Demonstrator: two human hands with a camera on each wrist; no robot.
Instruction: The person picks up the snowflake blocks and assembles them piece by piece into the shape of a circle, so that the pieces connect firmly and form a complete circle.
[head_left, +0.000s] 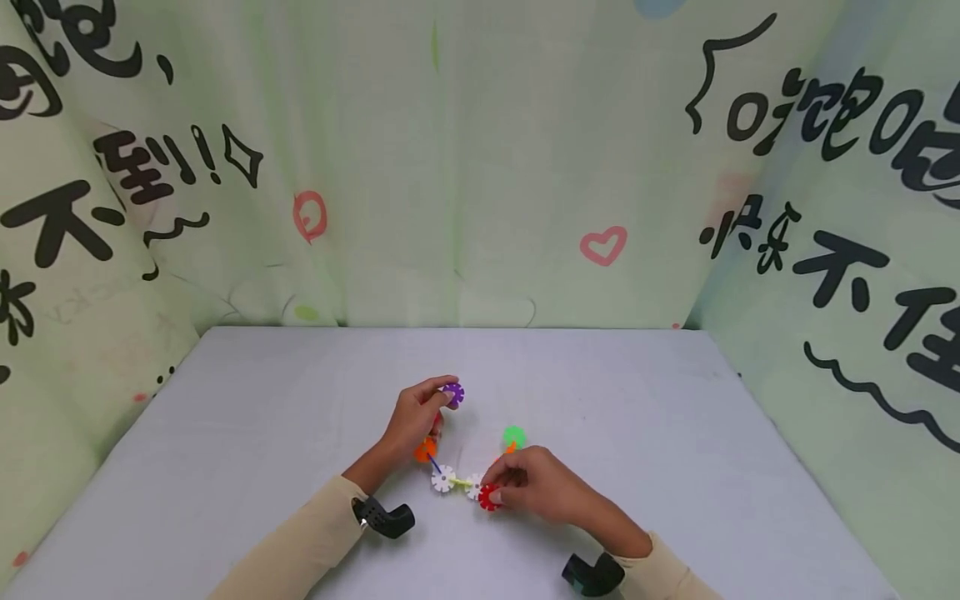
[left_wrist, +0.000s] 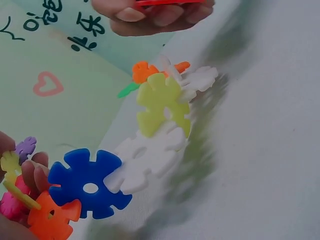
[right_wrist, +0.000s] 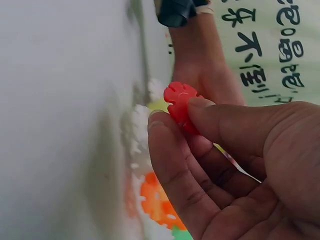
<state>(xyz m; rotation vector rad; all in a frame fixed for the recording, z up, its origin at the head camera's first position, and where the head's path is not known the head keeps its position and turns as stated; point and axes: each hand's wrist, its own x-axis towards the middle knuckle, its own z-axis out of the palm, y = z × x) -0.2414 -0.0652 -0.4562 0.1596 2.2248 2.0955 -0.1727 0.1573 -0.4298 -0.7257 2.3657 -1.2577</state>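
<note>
A curved chain of slotted plastic flower discs lies between the hands. My left hand pinches the purple disc at the chain's far left end, its other fingers around the nearby pink and yellow discs. From there run an orange disc, a blue disc, a white disc, a yellow-green disc, then white and orange ones up to a green disc. My right hand pinches a red disc between thumb and fingers. In the left wrist view that disc appears apart from the chain.
A white-covered table lies under the hands. Pale green curtains with black lettering and pink hearts stand behind it and at both sides. Each wrist carries a black camera.
</note>
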